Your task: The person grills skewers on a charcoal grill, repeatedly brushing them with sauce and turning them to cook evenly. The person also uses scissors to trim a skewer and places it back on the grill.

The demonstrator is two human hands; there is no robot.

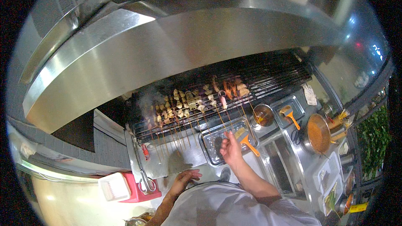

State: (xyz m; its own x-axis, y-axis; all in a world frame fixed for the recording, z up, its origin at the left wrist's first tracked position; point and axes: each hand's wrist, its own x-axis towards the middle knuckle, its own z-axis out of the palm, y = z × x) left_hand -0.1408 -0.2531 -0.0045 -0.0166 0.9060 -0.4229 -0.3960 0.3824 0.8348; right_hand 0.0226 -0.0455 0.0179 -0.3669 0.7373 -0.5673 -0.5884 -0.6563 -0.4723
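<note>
My right hand (231,149) is over a steel tray (208,144), fingers curled, at the lower end of a wooden skewer (220,117). Whether the fingers pinch it, I cannot tell. A brush with an orange handle (249,147) lies across the tray just right of this hand. My left hand (187,177) hangs near my body below the grill's front ledge (160,163), holding nothing, fingers loosely apart. Several skewers of pale meat pieces (190,100) lie on the charcoal grill (270,83), sticks pointing towards me. Reddish pieces (228,90) sit among those on the right.
A steel hood (176,44) overhangs the grill. To the right are a sauce pot (263,115), a second tray (298,104) with another orange brush (292,117), and a bowl of reddish-brown seasoning (318,133). Scissors (147,185) and a white basket (113,187) are at lower left. Smoke rises left.
</note>
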